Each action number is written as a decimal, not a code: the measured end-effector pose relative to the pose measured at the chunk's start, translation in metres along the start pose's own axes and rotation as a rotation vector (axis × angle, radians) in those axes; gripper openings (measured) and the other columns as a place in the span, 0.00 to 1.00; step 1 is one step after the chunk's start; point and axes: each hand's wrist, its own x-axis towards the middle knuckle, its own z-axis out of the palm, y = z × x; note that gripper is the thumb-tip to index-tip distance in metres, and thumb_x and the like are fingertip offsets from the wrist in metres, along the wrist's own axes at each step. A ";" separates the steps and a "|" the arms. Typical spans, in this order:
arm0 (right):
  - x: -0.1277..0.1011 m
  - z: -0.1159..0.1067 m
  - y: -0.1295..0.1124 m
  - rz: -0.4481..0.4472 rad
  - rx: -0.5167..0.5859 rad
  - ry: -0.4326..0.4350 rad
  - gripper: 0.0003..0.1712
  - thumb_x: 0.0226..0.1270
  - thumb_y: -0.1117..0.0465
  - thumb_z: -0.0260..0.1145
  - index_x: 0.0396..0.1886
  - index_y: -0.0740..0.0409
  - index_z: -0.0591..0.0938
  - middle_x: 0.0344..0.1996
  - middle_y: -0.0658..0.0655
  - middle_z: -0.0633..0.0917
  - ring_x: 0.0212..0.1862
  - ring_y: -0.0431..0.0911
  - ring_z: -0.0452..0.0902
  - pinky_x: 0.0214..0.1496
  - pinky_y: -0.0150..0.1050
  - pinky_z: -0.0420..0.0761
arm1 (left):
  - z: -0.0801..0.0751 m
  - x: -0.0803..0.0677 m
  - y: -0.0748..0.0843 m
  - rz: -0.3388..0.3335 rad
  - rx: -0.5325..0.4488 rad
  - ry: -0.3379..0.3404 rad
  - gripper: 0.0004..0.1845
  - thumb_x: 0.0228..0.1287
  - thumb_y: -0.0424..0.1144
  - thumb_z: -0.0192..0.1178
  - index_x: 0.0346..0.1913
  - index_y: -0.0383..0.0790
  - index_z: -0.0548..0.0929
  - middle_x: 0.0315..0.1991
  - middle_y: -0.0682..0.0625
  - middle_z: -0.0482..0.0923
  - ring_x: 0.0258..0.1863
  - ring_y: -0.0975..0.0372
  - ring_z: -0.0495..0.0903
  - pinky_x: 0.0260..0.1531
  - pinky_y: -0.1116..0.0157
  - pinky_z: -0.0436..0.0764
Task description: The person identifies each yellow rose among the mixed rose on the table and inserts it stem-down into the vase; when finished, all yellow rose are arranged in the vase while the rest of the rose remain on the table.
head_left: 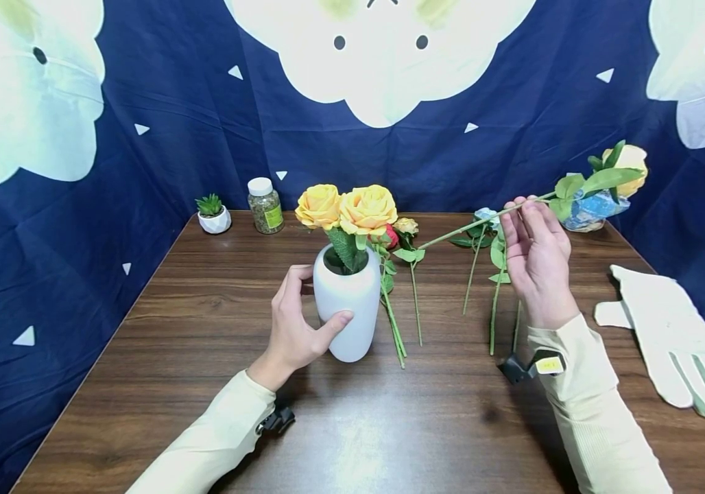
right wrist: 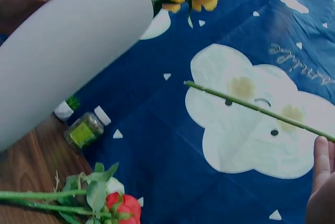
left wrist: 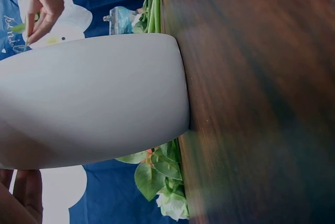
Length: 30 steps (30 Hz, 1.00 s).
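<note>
Head view: the left hand [head_left: 295,329] wraps its fingers round the white vase [head_left: 346,309] on the desk [head_left: 204,329]. Right of the vase, the right hand [head_left: 534,261] pinches a yellow rose [head_left: 627,168] mid-stem; it looks light and springy.

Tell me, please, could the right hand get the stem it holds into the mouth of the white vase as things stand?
Probably yes. The right hand holds the yellow rose in the air, its stem end pointing toward the vase, which the left hand steadies. Two yellow roses crowd the mouth, so the gap looks tight.
</note>
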 end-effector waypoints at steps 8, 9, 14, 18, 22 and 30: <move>-0.015 0.015 0.002 0.025 0.014 -0.081 0.05 0.62 0.81 0.67 0.31 0.71 0.84 0.30 0.65 0.88 0.34 0.53 0.88 0.39 0.38 0.88 | 0.001 -0.001 -0.001 -0.002 0.004 -0.001 0.43 0.60 0.71 0.62 0.54 0.29 0.77 0.46 0.40 0.80 0.41 0.51 0.82 0.40 0.60 0.81; -0.017 0.016 0.002 0.025 0.012 -0.096 0.05 0.62 0.81 0.67 0.32 0.71 0.84 0.31 0.65 0.88 0.34 0.53 0.88 0.39 0.38 0.88 | 0.001 -0.001 -0.001 -0.004 0.004 -0.002 0.44 0.60 0.71 0.62 0.54 0.29 0.76 0.46 0.40 0.80 0.41 0.51 0.82 0.40 0.60 0.81; -0.026 0.022 0.004 0.059 0.033 -0.141 0.04 0.62 0.80 0.66 0.34 0.72 0.85 0.32 0.66 0.88 0.36 0.53 0.88 0.41 0.39 0.88 | 0.000 0.000 0.000 -0.015 0.008 -0.004 0.45 0.59 0.73 0.61 0.54 0.28 0.76 0.46 0.40 0.80 0.42 0.53 0.81 0.42 0.61 0.81; -0.031 0.026 0.004 0.088 0.053 -0.142 0.05 0.60 0.79 0.67 0.35 0.72 0.85 0.32 0.66 0.88 0.36 0.53 0.88 0.42 0.39 0.88 | 0.001 0.000 0.001 -0.020 0.006 0.000 0.46 0.59 0.73 0.61 0.53 0.28 0.76 0.46 0.40 0.80 0.42 0.53 0.81 0.43 0.62 0.81; -0.035 0.028 0.005 0.086 0.048 -0.141 0.05 0.60 0.79 0.68 0.35 0.72 0.85 0.32 0.65 0.88 0.36 0.53 0.88 0.42 0.38 0.88 | 0.001 0.000 0.001 -0.019 0.006 -0.001 0.46 0.59 0.73 0.61 0.54 0.28 0.76 0.46 0.40 0.80 0.42 0.53 0.81 0.43 0.63 0.80; -0.043 0.031 0.007 0.099 0.026 -0.183 0.04 0.65 0.77 0.65 0.37 0.71 0.85 0.34 0.64 0.88 0.38 0.52 0.88 0.44 0.38 0.87 | 0.001 -0.001 -0.002 -0.004 0.012 -0.003 0.44 0.60 0.71 0.62 0.54 0.29 0.76 0.46 0.40 0.80 0.41 0.52 0.81 0.40 0.61 0.81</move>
